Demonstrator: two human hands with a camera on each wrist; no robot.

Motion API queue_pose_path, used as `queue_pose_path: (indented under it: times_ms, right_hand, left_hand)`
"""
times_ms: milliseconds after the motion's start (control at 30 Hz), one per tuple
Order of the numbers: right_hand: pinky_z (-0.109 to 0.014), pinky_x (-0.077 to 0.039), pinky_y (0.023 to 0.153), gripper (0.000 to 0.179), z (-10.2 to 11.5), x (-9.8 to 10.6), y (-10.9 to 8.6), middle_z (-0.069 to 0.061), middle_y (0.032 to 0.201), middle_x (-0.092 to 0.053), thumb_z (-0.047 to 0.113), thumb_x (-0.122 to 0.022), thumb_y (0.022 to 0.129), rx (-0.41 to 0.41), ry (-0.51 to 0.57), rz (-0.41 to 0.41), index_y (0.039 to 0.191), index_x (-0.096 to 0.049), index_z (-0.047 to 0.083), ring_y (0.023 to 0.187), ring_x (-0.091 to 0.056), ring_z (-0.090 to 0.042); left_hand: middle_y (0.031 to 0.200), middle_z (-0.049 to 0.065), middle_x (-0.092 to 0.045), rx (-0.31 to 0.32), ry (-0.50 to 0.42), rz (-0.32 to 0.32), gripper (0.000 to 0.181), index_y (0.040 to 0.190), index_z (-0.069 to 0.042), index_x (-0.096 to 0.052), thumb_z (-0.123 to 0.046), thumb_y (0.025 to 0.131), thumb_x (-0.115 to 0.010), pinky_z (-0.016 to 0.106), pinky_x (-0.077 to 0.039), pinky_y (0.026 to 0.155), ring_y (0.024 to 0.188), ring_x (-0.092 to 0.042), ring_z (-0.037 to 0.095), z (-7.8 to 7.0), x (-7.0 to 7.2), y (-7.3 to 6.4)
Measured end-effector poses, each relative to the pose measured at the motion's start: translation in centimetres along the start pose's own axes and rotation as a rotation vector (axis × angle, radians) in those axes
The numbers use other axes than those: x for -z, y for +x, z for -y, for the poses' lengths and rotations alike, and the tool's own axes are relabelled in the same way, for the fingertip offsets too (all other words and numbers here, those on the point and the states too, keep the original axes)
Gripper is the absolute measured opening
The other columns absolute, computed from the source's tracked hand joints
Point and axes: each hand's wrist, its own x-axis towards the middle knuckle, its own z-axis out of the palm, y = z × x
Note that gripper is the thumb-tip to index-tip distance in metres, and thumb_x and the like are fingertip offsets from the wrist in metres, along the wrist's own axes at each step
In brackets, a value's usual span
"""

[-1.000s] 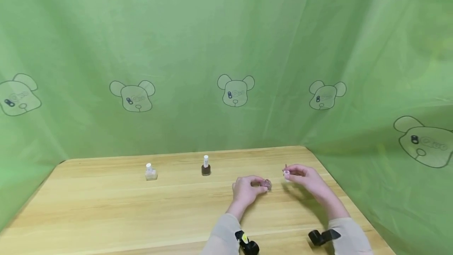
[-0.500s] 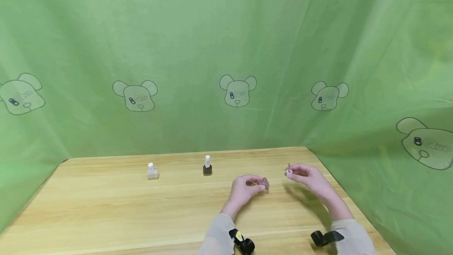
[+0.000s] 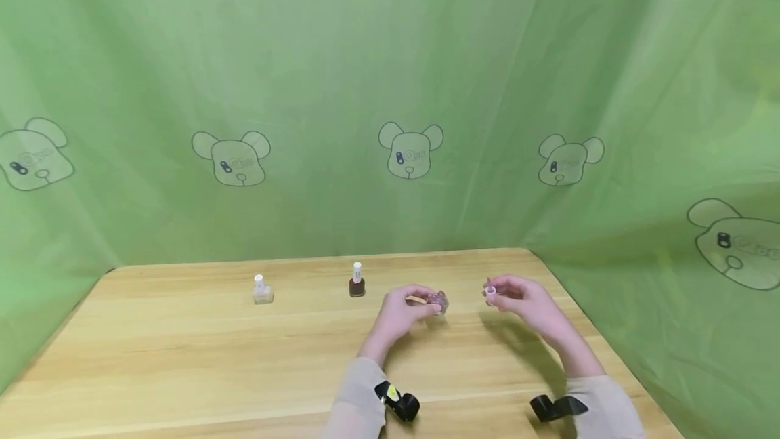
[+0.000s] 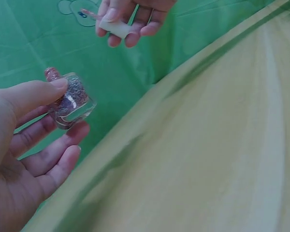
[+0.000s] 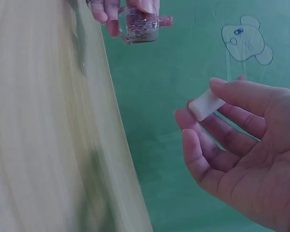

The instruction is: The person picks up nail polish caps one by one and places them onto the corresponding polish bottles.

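My left hand pinches a small glass nail polish bottle between thumb and fingers. Pink glitter polish shows inside, and its threaded neck is bare. To the right, my right hand holds the white nail polish cap by thumb and fingertips. A pinkish brush sticks out of the cap, pointing away from the palm; most of it is behind the thumb in the right wrist view. Bottle and cap are a short gap apart, both held over the table.
A dark nail polish bottle with a white cap stands upright at the table's back middle. Left of it stands a clear bottle, also white-capped. Green curtain with bear outlines surrounds the wooden table at the back and sides.
My left hand has moved left with the glitter bottle, widening the gap to the cap. The right hand stays nearly in place, still holding the cap and brush.
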Motion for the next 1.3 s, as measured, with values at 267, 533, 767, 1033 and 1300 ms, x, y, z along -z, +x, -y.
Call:
queue_pose_path:
  times_ms: [267, 533, 767, 1033, 1300]
  right_hand:
    - [-0.019, -0.053, 0.079, 0.028, 2.3, -0.6, -0.3, -0.016, 0.107, -0.071, 0.016, -0.069, 0.089, 0.084, -0.189, -0.071, 0.113, -0.066, 0.0, 0.089, -0.064, -0.005]
    - [-0.02, -0.055, 0.07, 0.025, 3.7, -1.6, -0.4, -0.008, 0.092, -0.073, 0.01, -0.074, 0.084, 0.152, -0.353, -0.141, 0.107, -0.066, 0.002, 0.081, -0.063, -0.007]
    - [-0.025, -0.053, 0.066, 0.019, 4.9, -2.0, -1.0, -0.002, 0.086, -0.072, 0.006, -0.076, 0.08, 0.236, -0.49, -0.184, 0.094, -0.063, 0.009, 0.079, -0.063, -0.014]
    - [-0.037, -0.056, 0.076, 0.019, 5.5, -2.5, -1.1, 0.004, 0.085, -0.068, 0.004, -0.077, 0.078, 0.346, -0.598, -0.187, 0.09, -0.066, 0.012, 0.081, -0.063, -0.013]
    - [-0.041, -0.057, 0.08, 0.019, 5.3, -2.8, -1.2, 0.0, 0.09, -0.07, 0.005, -0.077, 0.077, 0.382, -0.6, -0.173, 0.093, -0.069, 0.01, 0.086, -0.065, -0.017]
  left_hand:
    - [0.103, 0.003, -0.072, -0.01, 0.077, 0.066, 0.029, 0.105, -0.013, -0.072, -0.023, 0.079, -0.08, 0.03, -0.056, 0.075, 0.08, -0.067, 0.008, -2.0, 1.1, -0.4]
    - [0.104, 0.002, -0.07, -0.051, 0.193, 0.116, 0.028, 0.104, -0.013, -0.071, -0.025, 0.08, -0.079, 0.024, -0.053, 0.071, 0.082, -0.066, 0.008, -3.5, 1.4, -0.5]
    - [0.102, 0.001, -0.071, -0.075, 0.231, 0.13, 0.028, 0.105, -0.014, -0.071, -0.025, 0.08, -0.079, 0.022, -0.053, 0.071, 0.082, -0.065, 0.007, -4.0, 1.3, -0.5]
    - [0.101, 0.003, -0.072, -0.105, 0.266, 0.156, 0.026, 0.105, -0.013, -0.071, -0.022, 0.082, -0.078, 0.02, -0.055, 0.07, 0.082, -0.066, 0.006, -4.2, 1.3, -0.4]
    - [0.096, 0.001, -0.071, -0.133, 0.319, 0.178, 0.022, 0.103, -0.013, -0.072, -0.017, 0.082, -0.077, 0.018, -0.053, 0.067, 0.077, -0.064, 0.005, -4.0, 1.0, -0.6]
